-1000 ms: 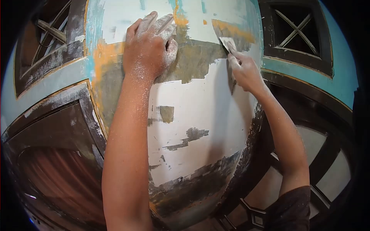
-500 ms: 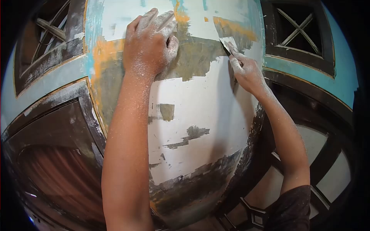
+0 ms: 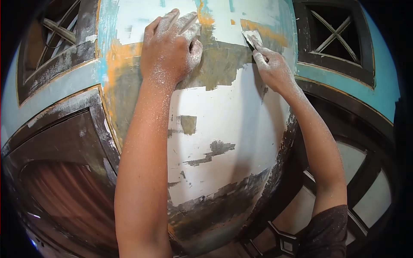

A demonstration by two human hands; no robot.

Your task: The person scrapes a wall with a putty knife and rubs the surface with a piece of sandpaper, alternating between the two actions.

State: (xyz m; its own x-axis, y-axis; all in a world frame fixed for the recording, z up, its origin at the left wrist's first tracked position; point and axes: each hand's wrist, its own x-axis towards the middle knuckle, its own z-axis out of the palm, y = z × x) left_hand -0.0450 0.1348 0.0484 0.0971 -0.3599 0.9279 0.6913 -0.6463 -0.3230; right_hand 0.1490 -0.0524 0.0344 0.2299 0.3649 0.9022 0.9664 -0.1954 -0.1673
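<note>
My right hand (image 3: pixel 275 71), dusted white, is closed round a putty knife (image 3: pixel 250 38). The knife's pale, putty-smeared blade points up and left against the upper right of the wall panel (image 3: pixel 215 105). My left hand (image 3: pixel 170 49) is at the panel's upper left, back toward me, its powdery fingers stretched upward and spread apart. The thumb sticks out to the right. My palm and whatever may be under it are hidden. White filler covers much of the panel, with bare grey-brown patches (image 3: pixel 221 148) and orange and turquoise paint traces.
A worn dark door frame with a brown panel (image 3: pixel 64 193) stands at left. Dark vent openings with crossed bars (image 3: pixel 335 32) flank the panel above. On the right is a dark door with pale panes (image 3: pixel 374 198). Turquoise wall (image 3: pixel 383 56) shows at the edge.
My right hand and the putty knife have moved slightly up and left across the panel. My left hand keeps its place on the wall; the whole view has shifted a little.
</note>
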